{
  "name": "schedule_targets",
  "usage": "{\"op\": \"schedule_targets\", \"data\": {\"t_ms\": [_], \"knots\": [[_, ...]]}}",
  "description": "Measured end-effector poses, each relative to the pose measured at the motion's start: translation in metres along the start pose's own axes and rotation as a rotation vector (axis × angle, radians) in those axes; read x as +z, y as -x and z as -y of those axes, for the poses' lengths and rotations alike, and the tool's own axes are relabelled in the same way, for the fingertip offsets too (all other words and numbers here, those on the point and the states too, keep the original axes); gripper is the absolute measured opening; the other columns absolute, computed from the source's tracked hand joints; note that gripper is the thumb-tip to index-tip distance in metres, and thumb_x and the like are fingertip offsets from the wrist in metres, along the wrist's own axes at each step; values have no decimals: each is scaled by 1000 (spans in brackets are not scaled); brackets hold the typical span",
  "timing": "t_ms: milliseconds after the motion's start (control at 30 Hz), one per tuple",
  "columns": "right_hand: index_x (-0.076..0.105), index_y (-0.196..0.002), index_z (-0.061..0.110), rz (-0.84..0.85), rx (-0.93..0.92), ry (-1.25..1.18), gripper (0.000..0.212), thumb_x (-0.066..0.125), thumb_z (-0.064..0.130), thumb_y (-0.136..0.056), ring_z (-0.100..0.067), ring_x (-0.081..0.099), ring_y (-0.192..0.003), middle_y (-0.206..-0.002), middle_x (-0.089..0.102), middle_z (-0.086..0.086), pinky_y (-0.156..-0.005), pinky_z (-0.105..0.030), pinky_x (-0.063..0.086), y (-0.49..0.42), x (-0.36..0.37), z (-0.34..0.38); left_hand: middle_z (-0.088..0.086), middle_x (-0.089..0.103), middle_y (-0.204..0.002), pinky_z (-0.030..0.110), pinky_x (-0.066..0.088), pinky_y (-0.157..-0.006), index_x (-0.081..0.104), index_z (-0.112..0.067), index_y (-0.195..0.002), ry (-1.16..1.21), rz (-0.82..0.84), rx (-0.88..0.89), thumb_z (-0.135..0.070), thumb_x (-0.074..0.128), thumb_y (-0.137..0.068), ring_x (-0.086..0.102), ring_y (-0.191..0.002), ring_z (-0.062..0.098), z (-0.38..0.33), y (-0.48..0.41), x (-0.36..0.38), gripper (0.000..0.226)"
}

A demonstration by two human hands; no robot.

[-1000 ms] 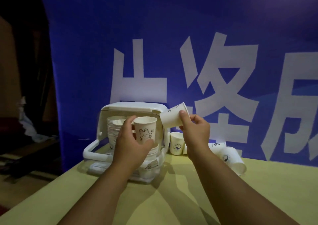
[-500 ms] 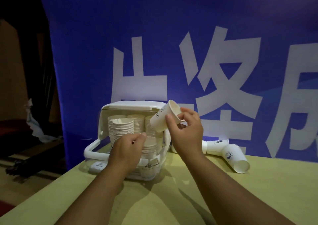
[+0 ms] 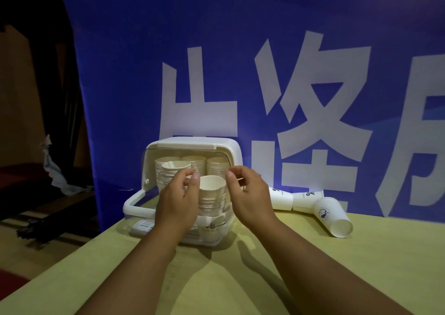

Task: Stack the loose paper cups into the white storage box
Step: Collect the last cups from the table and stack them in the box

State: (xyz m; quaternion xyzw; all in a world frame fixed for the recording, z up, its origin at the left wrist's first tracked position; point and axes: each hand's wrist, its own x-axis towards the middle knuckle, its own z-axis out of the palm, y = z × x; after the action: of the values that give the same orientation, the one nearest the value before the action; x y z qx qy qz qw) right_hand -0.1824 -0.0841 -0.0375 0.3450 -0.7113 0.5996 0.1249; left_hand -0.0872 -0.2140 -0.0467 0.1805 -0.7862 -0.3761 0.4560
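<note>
**Hands bracket front cup stack in box**

L hand (image 3: 178,199) sits against the left side of the front cup stack (image 3: 212,200). Its fingers are curled and the thumb tip is at the rim of the top cup (image 3: 213,184). Can't tell whether it really grips or only steadies. R hand (image 3: 249,194) is just beside the stack's right side, fingers loosely curled w/ nothing btwn them. Its thumb tip is close to the rim, contact unclear. Top cup is upright, mouth up, nested into the stack.

That stack stands at the front right of the white storage box (image 3: 192,143). A second front stack (image 3: 175,167) is to its left, partly behind L hand. Three back stacks (image 3: 193,161) line the rear of the box under its roof. The box's front door (image 3: 131,204) is swung down and out.

Box stands on the yellow-green table (image 3: 313,278) near its far left corner. Three loose paper cups (image 3: 333,216) lie on their sides along the table's far edge, right of the box. Two lie end to end against the blue banner (image 3: 240,49); the third has its mouth turned toward the near right. Banner carries big white characters.
</note>
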Motion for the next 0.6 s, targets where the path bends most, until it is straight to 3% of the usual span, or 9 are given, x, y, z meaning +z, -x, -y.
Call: {"op": "schedule_targets", "data": {"t_ms": [67, 133, 267, 367, 467, 600], "knots": [[65, -122, 29, 26, 29, 61, 26, 54, 39, -101, -5, 61, -93, -111, 66, 13, -72, -14, 47, 1, 2, -3, -12, 70, -100, 42, 59, -77, 66, -36, -110, -43, 8, -2, -58, 41, -96, 66, -93, 13, 0, 0, 0, 36], [67, -121, 29, 71, 64, 119, 25, 56, 38, -101, -6, 61, -90, -109, 67, 14, -67, -12, 43, 2, 4, -7, -10, 71, -94, 43, 61, -75, 69, -32, -101, -82, 16, -22, -47, 51, -100, 67, -89, 14, 0, 0, 1, 24], [70, -121, 28, 122, 106, 166, 27, 58, 39, -100, -6, 62, -88, -113, 71, 11, -65, -12, 40, 5, 7, -15, -5, 67, -103, 29, 56, -67, 71, -24, -96, -143, 13, -20, -30, 66, -97, 64, -87, 11, 4, -2, 3, 8], [72, -120, 27, 121, 125, 161, 28, 58, 40, -100, -6, 63, -90, -113, 72, 10, -73, -17, 46, 5, 7, -17, -5, 66, -102, 30, 56, -69, 73, -22, -92, -154, -8, 1, -30, 70, -93, 63, -85, 11, 6, -4, 3, 9], [72, -119, 27, 114, 134, 174, 28, 58, 41, -99, -6, 62, -88, -111, 71, 11, -68, -14, 41, 5, 6, -18, -7, 67, -95, 37, 60, -69, 70, -26, -86, -183, -27, 30, -32, 68, -93, 64, -81, 13, 7, -3, 3, 10], [72, -113, 26, 86, 153, 169, 20, 61, 36, -99, -5, 60, -82, -97, 65, 16, -77, -20, 45, 6, 1, -21, -8, 60, -81, 32, 51, -61, 58, -25, -68, -214, -141, 116, -25, 65, -92, 57, -73, 15, 3, -1, 3, 24]]}}
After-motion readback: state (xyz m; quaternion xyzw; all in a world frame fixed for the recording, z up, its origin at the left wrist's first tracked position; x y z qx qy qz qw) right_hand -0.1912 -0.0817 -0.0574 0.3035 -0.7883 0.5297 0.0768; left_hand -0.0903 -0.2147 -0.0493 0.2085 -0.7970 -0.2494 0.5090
